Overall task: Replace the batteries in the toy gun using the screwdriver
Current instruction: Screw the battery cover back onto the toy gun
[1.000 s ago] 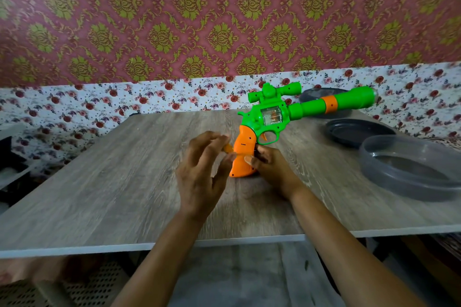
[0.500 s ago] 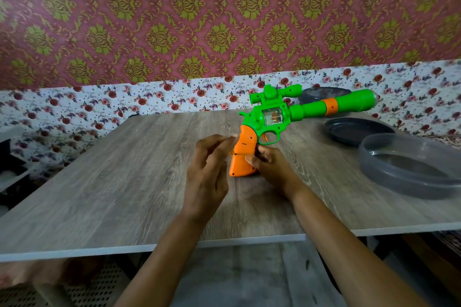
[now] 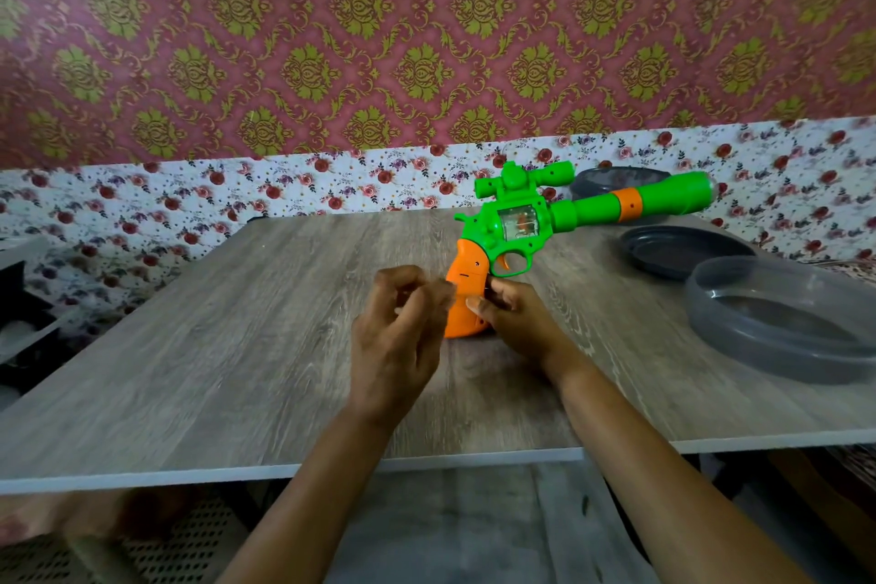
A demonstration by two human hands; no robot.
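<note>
A toy gun [image 3: 526, 223] with a green body, a scope and a long barrel stands upright on its orange grip [image 3: 467, 280] on the wooden table [image 3: 237, 346], barrel pointing right. My right hand [image 3: 514, 318] grips the front and lower part of the grip, thumb on its side. My left hand [image 3: 398, 337] is at the grip's rear edge, fingers curled and thumb tip against the orange plastic. What its fingertips pinch is hidden. No screwdriver or batteries are in view.
A grey translucent round container [image 3: 782, 327] sits at the table's right edge, a dark lid [image 3: 682, 251] behind it and another dark round container [image 3: 611, 180] by the wall. The table's near edge [image 3: 284, 469] runs below my forearms.
My left hand has moved right to the grip's rear edge, and its spread fingers have curled in. The gun and my right hand have stayed nearly still.
</note>
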